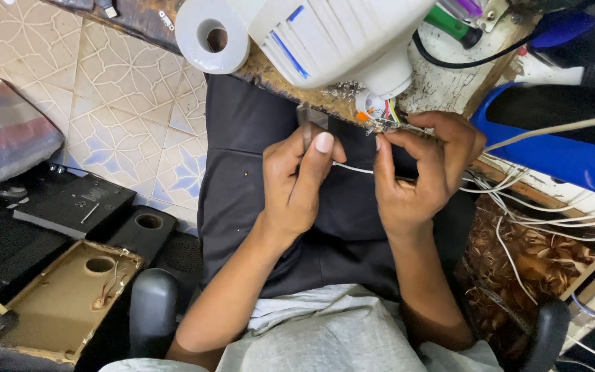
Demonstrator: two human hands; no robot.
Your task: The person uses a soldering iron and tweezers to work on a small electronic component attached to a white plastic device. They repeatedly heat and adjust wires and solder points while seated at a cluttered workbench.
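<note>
My left hand [299,180] and my right hand [418,169] are held close together over my lap, each pinching one end of a thin white wire [354,169] that runs between them. My right hand also touches a small circuit board with coloured wires [388,120] at the worn bench edge [280,84]. Just above the hands sits a white plastic device [335,38] with a blue stripe.
A white tape roll [213,34] lies on the bench at upper left. A blue case [552,141] and a bundle of white cables [552,210] lie at right. Black speaker boxes and an open wooden panel [70,296] rest on the tiled floor at left. Black chair armrests [151,310] flank me.
</note>
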